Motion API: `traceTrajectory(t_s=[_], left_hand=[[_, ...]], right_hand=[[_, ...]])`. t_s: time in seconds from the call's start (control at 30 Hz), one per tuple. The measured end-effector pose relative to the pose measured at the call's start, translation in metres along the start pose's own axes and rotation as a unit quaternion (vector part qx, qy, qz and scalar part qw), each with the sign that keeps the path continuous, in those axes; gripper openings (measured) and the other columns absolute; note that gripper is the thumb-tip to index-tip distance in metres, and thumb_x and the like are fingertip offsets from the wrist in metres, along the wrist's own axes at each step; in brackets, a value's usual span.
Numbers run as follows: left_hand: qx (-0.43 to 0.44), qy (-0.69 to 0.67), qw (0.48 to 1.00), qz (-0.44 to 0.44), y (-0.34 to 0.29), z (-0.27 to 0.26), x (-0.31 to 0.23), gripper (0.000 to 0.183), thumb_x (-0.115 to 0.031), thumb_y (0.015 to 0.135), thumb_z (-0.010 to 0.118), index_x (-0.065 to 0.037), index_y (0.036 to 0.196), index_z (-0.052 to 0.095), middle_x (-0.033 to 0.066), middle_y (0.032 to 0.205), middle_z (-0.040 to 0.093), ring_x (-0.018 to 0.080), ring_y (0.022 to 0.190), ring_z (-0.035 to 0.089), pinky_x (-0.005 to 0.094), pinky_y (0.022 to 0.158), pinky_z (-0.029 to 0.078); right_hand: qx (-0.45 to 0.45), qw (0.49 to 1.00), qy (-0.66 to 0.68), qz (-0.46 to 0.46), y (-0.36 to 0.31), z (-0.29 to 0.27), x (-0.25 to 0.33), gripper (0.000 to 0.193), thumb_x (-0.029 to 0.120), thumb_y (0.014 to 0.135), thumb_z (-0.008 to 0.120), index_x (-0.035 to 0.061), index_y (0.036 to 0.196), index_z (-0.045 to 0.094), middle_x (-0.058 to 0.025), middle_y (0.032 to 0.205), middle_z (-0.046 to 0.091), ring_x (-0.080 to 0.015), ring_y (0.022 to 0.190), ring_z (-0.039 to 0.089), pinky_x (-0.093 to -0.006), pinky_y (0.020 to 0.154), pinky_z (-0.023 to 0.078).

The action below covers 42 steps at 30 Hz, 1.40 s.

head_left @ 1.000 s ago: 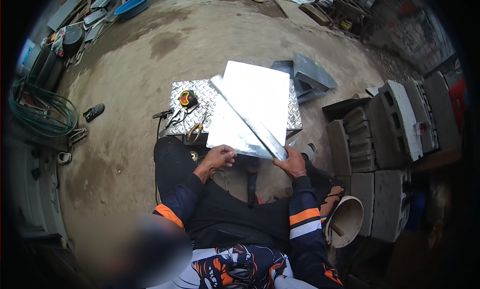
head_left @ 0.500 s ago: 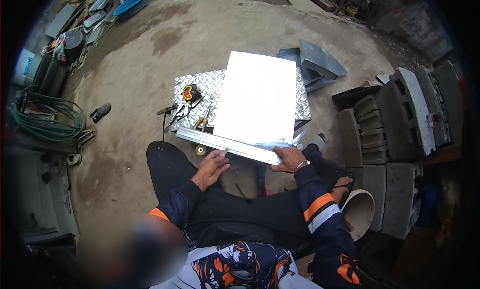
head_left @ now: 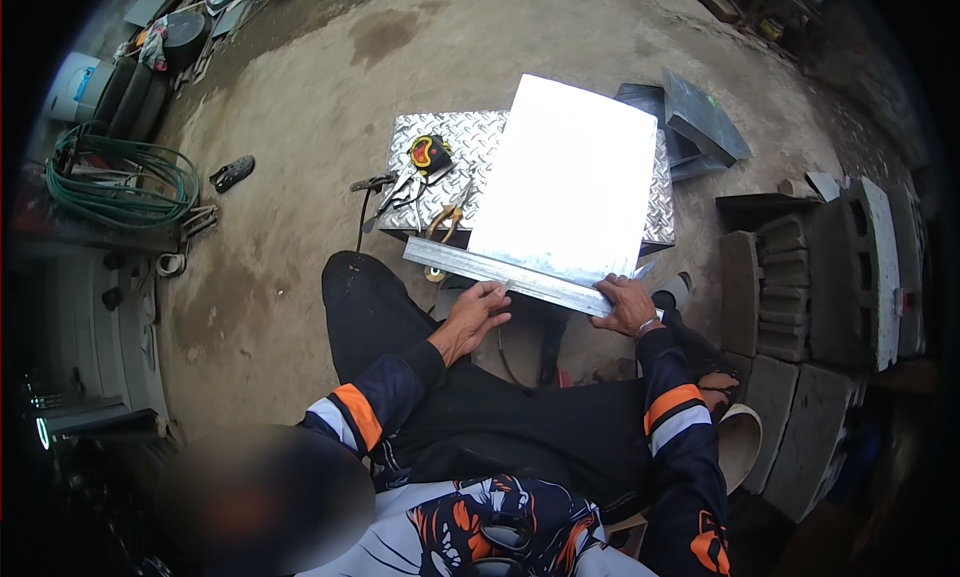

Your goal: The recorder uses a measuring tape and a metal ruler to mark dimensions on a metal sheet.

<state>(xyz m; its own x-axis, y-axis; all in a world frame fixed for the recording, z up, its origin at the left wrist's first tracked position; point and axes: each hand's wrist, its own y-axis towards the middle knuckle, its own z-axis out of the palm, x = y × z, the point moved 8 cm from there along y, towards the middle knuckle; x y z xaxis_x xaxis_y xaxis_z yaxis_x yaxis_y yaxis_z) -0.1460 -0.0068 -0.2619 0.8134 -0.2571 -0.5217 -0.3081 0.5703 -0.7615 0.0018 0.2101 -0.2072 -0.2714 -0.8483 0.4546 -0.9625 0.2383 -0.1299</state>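
A straight silvery metal strip [head_left: 470, 265] with lengthwise ridges lies along the near edge of a bright metal sheet [head_left: 565, 172]. My right hand [head_left: 628, 304] grips the strip's right end, thumb and fingers closed around it. Just below the strip's middle, my left hand [head_left: 474, 319] has its fingertips pinched together by a small pale piece, too small to name. The sheet rests on a low stand topped with diamond-plate metal [head_left: 412, 137]. On that top, left of the sheet, are a yellow-and-black tape measure [head_left: 430, 154], yellow-handled pliers [head_left: 446, 219] and locking pliers [head_left: 398, 192].
Folded dark sheet-metal pieces [head_left: 705, 117] lie on the floor beyond the stand's right side. Concrete blocks [head_left: 850, 267] are stacked at the right, near a pale round tube [head_left: 740, 447]. A coiled green hose [head_left: 120, 192] and a dark shoe [head_left: 233, 173] lie to the left.
The whole view has shifted, so the stand and my hands appear farther right. Both hands keep nearly the same places along the metal strip.
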Motion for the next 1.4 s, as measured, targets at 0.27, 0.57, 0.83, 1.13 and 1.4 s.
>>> traceTrajectory(t_s=[0.27, 0.57, 0.83, 1.13, 1.4], left_hand=[[0.051, 0.037, 0.998, -0.015, 0.01, 0.016, 0.009, 0.019, -0.018, 0.093, 0.058, -0.011, 0.109, 0.052, -0.0004, 0.102, 0.052, 0.0145, 0.104, 0.053, 0.0357, 0.085, 0.048], [0.069, 0.005, 0.997, -0.03, 0.007, 0.021, 0.013, 0.018, -0.02, 0.093, 0.057, -0.012, 0.109, 0.053, -0.0011, 0.103, 0.052, 0.0141, 0.102, 0.052, 0.0367, 0.085, 0.048], [0.044, 0.027, 0.998, 0.035, 0.022, 0.023, -0.009, 0.019, -0.022, 0.094, 0.057, -0.014, 0.11, 0.051, -0.0013, 0.103, 0.052, 0.0122, 0.103, 0.052, 0.0344, 0.083, 0.047], [0.005, 0.074, 0.996, 0.045, 0.018, 0.014, -0.015, 0.018, -0.022, 0.092, 0.058, -0.014, 0.108, 0.053, -0.0017, 0.101, 0.053, 0.0119, 0.098, 0.054, 0.0307, 0.081, 0.045], [-0.064, 0.114, 0.989, 0.062, 0.025, -0.003, -0.009, 0.013, -0.017, 0.089, 0.059, -0.013, 0.101, 0.057, -0.0016, 0.091, 0.055, 0.0105, 0.084, 0.054, 0.0264, 0.068, 0.048]], right_hand=[[-0.004, 0.999, -0.027, 0.036, -0.002, 0.005, -0.028, 0.058, 0.036, 0.055, 0.075, 0.015, 0.108, 0.065, -0.006, 0.1, 0.057, -0.0267, 0.097, 0.053, -0.0409, 0.086, 0.037], [0.016, 0.996, -0.072, 0.045, -0.009, -0.007, -0.033, 0.06, 0.039, 0.052, 0.074, 0.0192, 0.109, 0.065, -0.0034, 0.101, 0.058, -0.0243, 0.101, 0.052, -0.0434, 0.092, 0.03], [-0.024, 0.995, -0.065, 0.07, 0.0, -0.016, -0.027, 0.059, 0.034, 0.054, 0.074, 0.0182, 0.11, 0.064, -0.0036, 0.102, 0.057, -0.0233, 0.101, 0.053, -0.0434, 0.091, 0.03], [-0.011, 0.996, -0.04, 0.079, 0.001, -0.011, -0.038, 0.062, 0.031, 0.05, 0.076, 0.017, 0.11, 0.065, -0.0043, 0.102, 0.057, -0.0226, 0.102, 0.051, -0.0423, 0.089, 0.029], [-0.057, 0.992, -0.057, 0.092, 0.0, -0.006, -0.044, 0.057, 0.03, 0.055, 0.074, 0.0189, 0.11, 0.065, -0.0034, 0.103, 0.058, -0.0241, 0.102, 0.053, -0.0438, 0.091, 0.032]])
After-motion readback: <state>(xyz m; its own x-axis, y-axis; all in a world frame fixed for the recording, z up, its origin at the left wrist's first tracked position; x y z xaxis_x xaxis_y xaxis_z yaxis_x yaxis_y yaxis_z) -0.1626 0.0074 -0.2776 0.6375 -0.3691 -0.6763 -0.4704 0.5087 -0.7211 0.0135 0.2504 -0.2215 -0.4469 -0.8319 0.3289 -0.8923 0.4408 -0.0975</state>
